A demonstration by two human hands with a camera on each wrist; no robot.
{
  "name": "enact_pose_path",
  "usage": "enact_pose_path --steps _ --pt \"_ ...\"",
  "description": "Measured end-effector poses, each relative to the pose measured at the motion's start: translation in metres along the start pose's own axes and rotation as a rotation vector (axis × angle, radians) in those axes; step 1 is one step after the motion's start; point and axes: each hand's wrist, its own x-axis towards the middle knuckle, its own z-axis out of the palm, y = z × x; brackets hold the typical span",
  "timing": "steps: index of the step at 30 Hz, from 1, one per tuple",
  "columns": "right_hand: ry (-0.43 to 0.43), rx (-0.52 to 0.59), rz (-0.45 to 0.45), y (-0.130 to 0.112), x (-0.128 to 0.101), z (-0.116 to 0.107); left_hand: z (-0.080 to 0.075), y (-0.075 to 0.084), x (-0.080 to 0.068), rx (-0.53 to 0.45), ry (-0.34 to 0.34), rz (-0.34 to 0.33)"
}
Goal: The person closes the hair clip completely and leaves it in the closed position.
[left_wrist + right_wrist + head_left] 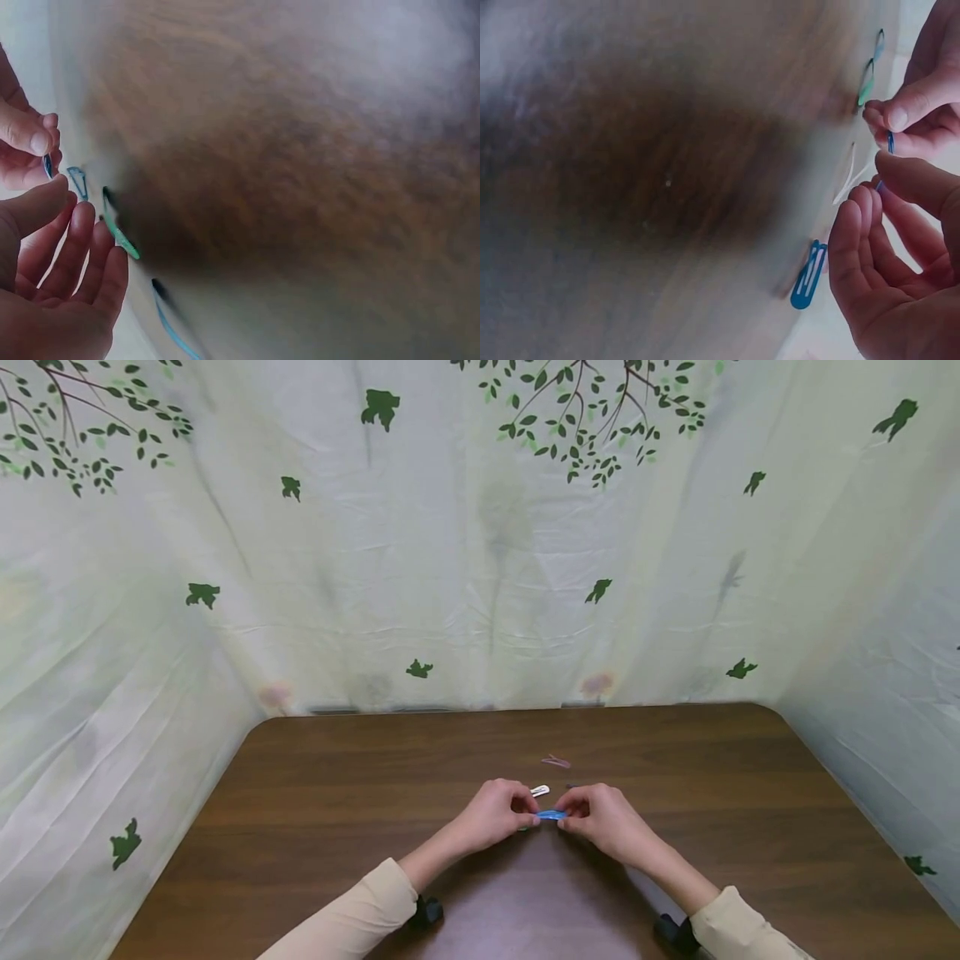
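Between my two hands, a blue snap hair clip (551,815) is pinched at both ends above the table. My left hand (495,814) holds its left end between thumb and fingertips. The thumb and fingertips of my right hand (603,820) grip the other end. In the right wrist view only slivers of the held clip (890,142) show between the fingertips. A green hair clip (124,240) lies beside my left fingers, and a dark blue hair clip (804,285) is close to my right fingers.
On the brown wooden table (337,777), a white hair clip (540,791) and a pink one (556,761) lie beyond my hands. A light blue clip (174,330) appears low in the left wrist view. A leaf-patterned curtain (450,543) stands behind the table's far edge.
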Motion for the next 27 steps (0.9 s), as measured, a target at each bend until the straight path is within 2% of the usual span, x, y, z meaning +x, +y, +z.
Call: enact_pose_path --steps 9,20,27 --pt "-0.043 -0.006 -0.014 0.006 0.004 0.0 0.003 -0.004 0.005 0.022 -0.026 -0.039" --pt "-0.058 -0.001 -0.022 0.012 0.005 0.001 0.007 -0.002 0.007 0.093 -0.019 0.005" --pt "-0.06 -0.02 -0.017 0.014 0.004 0.003 0.009 -0.001 0.006 0.117 -0.018 0.012"
